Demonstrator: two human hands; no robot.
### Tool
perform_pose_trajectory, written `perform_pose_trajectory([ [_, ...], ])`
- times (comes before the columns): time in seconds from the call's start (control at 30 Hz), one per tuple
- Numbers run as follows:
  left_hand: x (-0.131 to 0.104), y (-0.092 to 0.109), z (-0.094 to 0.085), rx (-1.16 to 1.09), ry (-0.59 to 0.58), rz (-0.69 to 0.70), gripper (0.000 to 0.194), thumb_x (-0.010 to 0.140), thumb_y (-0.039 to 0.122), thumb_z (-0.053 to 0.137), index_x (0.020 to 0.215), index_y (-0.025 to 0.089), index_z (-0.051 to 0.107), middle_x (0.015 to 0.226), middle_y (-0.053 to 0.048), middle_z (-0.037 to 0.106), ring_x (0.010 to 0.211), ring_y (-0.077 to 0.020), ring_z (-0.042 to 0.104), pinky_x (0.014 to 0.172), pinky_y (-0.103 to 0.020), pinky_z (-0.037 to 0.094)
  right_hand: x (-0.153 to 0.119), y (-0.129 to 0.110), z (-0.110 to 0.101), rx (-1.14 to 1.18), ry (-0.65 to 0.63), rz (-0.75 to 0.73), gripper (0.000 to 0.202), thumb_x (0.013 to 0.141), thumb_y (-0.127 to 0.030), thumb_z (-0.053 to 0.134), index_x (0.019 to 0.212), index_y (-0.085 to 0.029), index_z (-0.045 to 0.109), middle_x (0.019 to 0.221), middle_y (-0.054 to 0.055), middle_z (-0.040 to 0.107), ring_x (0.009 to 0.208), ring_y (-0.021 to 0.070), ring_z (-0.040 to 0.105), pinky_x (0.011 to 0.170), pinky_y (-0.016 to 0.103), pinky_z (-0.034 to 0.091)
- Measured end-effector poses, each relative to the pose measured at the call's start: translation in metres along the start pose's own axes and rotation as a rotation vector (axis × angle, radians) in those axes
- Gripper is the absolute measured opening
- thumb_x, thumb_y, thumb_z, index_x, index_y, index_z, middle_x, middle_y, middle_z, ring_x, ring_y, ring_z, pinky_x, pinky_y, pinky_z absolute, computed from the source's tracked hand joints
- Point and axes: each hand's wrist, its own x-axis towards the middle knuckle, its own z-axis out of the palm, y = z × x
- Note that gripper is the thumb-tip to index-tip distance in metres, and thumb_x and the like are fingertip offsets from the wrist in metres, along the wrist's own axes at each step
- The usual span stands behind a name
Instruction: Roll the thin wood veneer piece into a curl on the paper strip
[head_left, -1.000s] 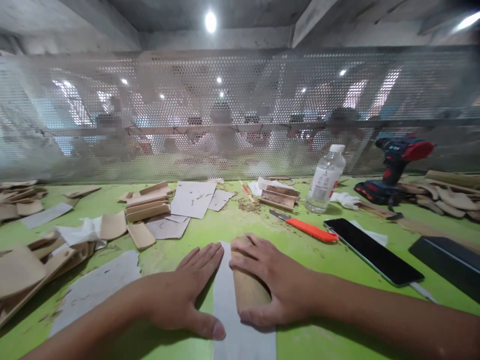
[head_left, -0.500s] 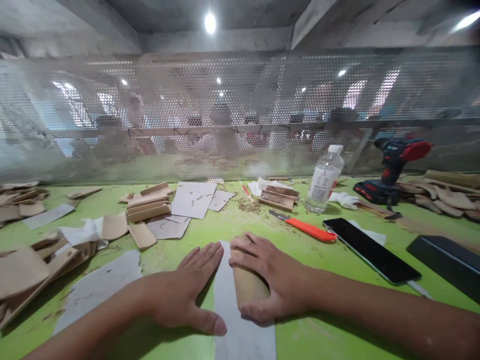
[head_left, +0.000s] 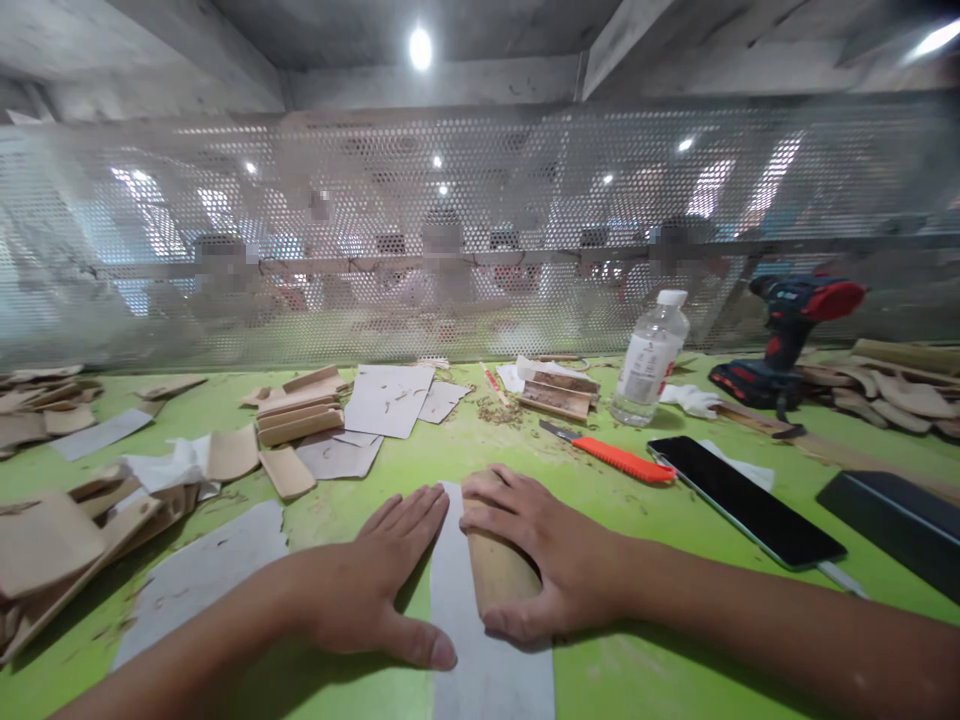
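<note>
A strip of greyish-white sandpaper or paper (head_left: pixel 455 610) lies lengthwise on the green table in front of me. On it rests a curved piece of bamboo (head_left: pixel 504 580), gripped by my right hand (head_left: pixel 536 555) with the thumb at its near end and the fingers over its far end. My left hand (head_left: pixel 394 580) lies flat at the strip's left edge, fingers stretched out and thumb apart, pressing the strip and the table. The underside of the bamboo piece is hidden.
To the right lie an orange utility knife (head_left: pixel 619 457), a phone (head_left: pixel 742 500) with a cable and a black block (head_left: pixel 896 525). Behind them stand a water bottle (head_left: pixel 651 360) and a cordless drill (head_left: pixel 787 335). Bamboo pieces (head_left: pixel 49 540) pile at left. A perforated screen (head_left: pixel 480 230) closes the back.
Both hands, the strip and the bamboo piece look the same. The whole view has shifted very slightly.
</note>
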Motion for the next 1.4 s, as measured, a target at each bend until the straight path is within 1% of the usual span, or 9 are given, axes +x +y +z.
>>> perform_pose_trajectory([
  [0.2,-0.0007,0.0037,-0.0029,0.019,-0.042,-0.039,0.133,0.082,0.091,0.057,0.164,0.013,-0.012,0.167,-0.013,-0.018,0.155,-0.0358,-0.012,0.126,-0.054,0.008,-0.0002,0.0011,-0.0007,0.002,-0.01,0.007,0.087,0.075,-0.071,0.073,0.141,-0.015,0.059,0.156,0.022,0.048,0.143,0.0429,0.04,0.122,0.065,0.022],
  [0.43,0.0012,-0.0002,0.002,0.015,0.007,0.001,0.131,0.082,0.093,0.055,0.165,0.017,-0.012,0.166,-0.014,-0.017,0.154,-0.0396,-0.012,0.125,-0.06,0.01,0.0001,0.0064,-0.0021,0.009,0.007,-0.05,0.085,0.076,-0.071,0.073,0.14,-0.018,0.059,0.153,0.02,0.048,0.141,0.0416,0.04,0.121,0.063,0.024],
  [0.57,0.0006,0.0018,0.0008,0.013,-0.008,-0.017,0.131,0.081,0.094,0.053,0.165,0.017,-0.012,0.167,-0.012,-0.017,0.154,-0.0382,-0.011,0.126,-0.058,0.01,0.0001,0.0051,-0.0026,0.005,0.004,-0.04,0.084,0.076,-0.071,0.073,0.14,-0.018,0.059,0.154,0.02,0.047,0.141,0.042,0.04,0.12,0.063,0.026],
  [0.7,0.0001,0.0044,-0.0013,0.03,-0.025,-0.038,0.132,0.082,0.093,0.054,0.164,0.014,-0.013,0.166,-0.013,-0.019,0.155,-0.036,-0.013,0.126,-0.055,0.008,-0.0009,0.0025,-0.0044,0.009,-0.05,0.025,0.089,0.075,-0.072,0.073,0.143,-0.017,0.059,0.159,0.024,0.04,0.148,0.0462,0.033,0.118,0.067,0.028],
  [0.87,0.0002,0.0048,-0.002,0.032,-0.047,-0.049,0.134,0.082,0.092,0.055,0.163,0.011,-0.013,0.166,-0.013,-0.02,0.155,-0.0329,-0.015,0.126,-0.051,0.005,-0.0026,-0.0001,-0.0054,0.024,-0.106,0.133,0.096,0.073,-0.074,0.074,0.15,-0.019,0.054,0.168,0.026,0.022,0.153,0.049,0.023,0.119,0.069,0.025],
  [1.0,0.0001,0.0039,-0.0018,0.031,-0.038,-0.043,0.133,0.082,0.092,0.054,0.164,0.01,-0.012,0.166,-0.013,-0.019,0.156,-0.0336,-0.013,0.126,-0.052,0.006,-0.0019,-0.0008,-0.0052,0.031,-0.122,0.16,0.097,0.073,-0.076,0.073,0.151,-0.022,0.052,0.17,0.025,0.017,0.154,0.0502,0.019,0.118,0.072,0.022],
  [1.1,0.0004,0.0033,-0.0013,0.03,-0.038,-0.039,0.134,0.081,0.094,0.053,0.164,0.011,-0.012,0.166,-0.013,-0.019,0.156,-0.0342,-0.013,0.126,-0.053,0.006,-0.0012,0.0003,-0.0049,0.029,-0.116,0.157,0.097,0.072,-0.075,0.074,0.151,-0.021,0.053,0.169,0.026,0.02,0.153,0.0506,0.021,0.118,0.073,0.022],
  [1.27,0.0012,0.0033,0.0001,0.035,-0.042,-0.062,0.133,0.083,0.091,0.056,0.164,0.01,-0.012,0.167,-0.012,-0.02,0.155,-0.0352,-0.015,0.126,-0.053,0.005,-0.0012,0.0025,-0.0041,0.016,-0.065,0.081,0.095,0.072,-0.074,0.075,0.148,-0.02,0.056,0.162,0.025,0.034,0.148,0.0474,0.03,0.118,0.069,0.024],
  [1.4,0.0015,0.0032,0.0002,0.04,-0.052,-0.067,0.133,0.083,0.091,0.055,0.163,0.01,-0.013,0.167,-0.011,-0.021,0.155,-0.034,-0.015,0.126,-0.051,0.004,-0.0005,0.0018,-0.0037,0.012,-0.054,0.087,0.095,0.071,-0.074,0.076,0.146,-0.02,0.057,0.16,0.025,0.035,0.146,0.0475,0.033,0.118,0.068,0.025],
])
